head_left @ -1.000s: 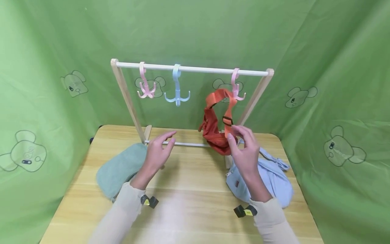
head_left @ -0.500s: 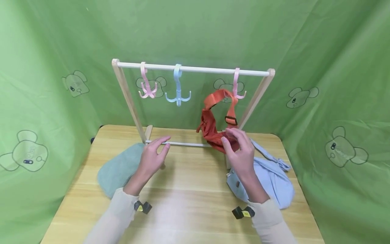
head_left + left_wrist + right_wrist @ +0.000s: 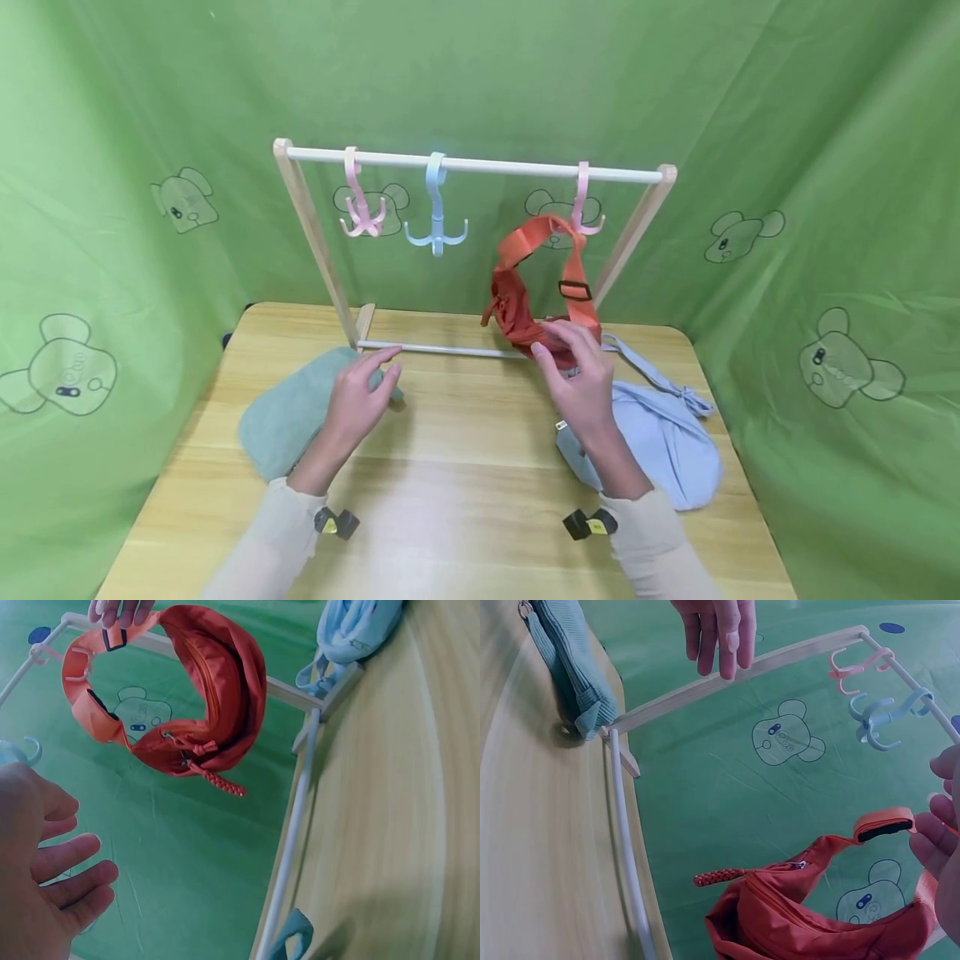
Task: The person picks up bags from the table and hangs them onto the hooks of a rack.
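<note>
From the right-hand pink hook (image 3: 582, 196) hangs a red waist bag (image 3: 513, 315) by its orange strap (image 3: 522, 242), with a black buckle on the strap. My right hand (image 3: 583, 383) is held up before the bag's lower end and overlaps it in the head view; its thumb and fingers are apart and grip nothing. In the left wrist view the whole bag (image 3: 238, 690) shows in a loop, clear of the table. My left hand (image 3: 357, 408) hovers with relaxed fingers over a teal pouch (image 3: 285, 412), hiding part of it.
The wooden rack's white rail (image 3: 510, 167) also carries a blue hook (image 3: 437, 208) and another pink hook (image 3: 361, 200). A light blue bag (image 3: 667, 446) lies at the right, partly behind my right arm. A green curtain (image 3: 480, 75) surrounds the wooden table (image 3: 450, 500).
My right hand has let go of the orange strap and moved left and down; the waist bag now hangs from the hook alone. My left hand has drawn back toward the lower left.
</note>
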`<move>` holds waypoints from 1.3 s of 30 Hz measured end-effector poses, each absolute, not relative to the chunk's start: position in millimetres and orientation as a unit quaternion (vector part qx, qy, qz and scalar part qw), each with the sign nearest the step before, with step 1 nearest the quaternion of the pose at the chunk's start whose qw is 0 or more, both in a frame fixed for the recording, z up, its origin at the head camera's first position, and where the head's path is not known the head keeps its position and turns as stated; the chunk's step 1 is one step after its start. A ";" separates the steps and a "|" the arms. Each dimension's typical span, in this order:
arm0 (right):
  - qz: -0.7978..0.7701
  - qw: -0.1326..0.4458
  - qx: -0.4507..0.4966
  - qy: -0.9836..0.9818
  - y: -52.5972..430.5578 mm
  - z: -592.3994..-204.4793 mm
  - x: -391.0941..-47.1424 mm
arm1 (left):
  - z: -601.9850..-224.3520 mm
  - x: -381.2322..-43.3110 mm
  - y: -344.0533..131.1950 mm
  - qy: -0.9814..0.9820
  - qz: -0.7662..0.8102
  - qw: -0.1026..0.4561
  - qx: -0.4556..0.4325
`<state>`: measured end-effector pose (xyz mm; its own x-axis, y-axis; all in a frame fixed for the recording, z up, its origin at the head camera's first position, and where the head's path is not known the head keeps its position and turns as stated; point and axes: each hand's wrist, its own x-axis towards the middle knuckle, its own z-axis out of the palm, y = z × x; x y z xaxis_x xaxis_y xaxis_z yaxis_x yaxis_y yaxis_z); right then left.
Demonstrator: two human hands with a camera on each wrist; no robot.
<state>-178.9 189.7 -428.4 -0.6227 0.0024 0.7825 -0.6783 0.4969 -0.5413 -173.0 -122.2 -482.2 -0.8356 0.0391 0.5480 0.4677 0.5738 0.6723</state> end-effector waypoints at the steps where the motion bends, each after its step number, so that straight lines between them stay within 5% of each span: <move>1: 0.450 0.374 0.217 -0.781 189.0 -429.1 -178.3 | -483.5 -171.9 -123.3 -0.853 -0.439 0.242 -0.143; 23: 0.458 0.345 0.246 -0.782 167.0 -452.3 -179.2 | -505.5 -160.6 -146.8 -0.867 -0.431 0.216 -0.124; 39: 0.429 0.297 0.246 -0.817 150.1 -474.4 -178.2 | -525.0 -143.8 -166.5 -0.894 -0.418 0.140 -0.076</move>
<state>-178.2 150.1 -474.4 -0.7031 -0.1480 0.6955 -0.6563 0.5117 -0.5545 -143.8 -166.5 -525.0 -0.9490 0.0183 0.3146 0.2532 0.6387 0.7266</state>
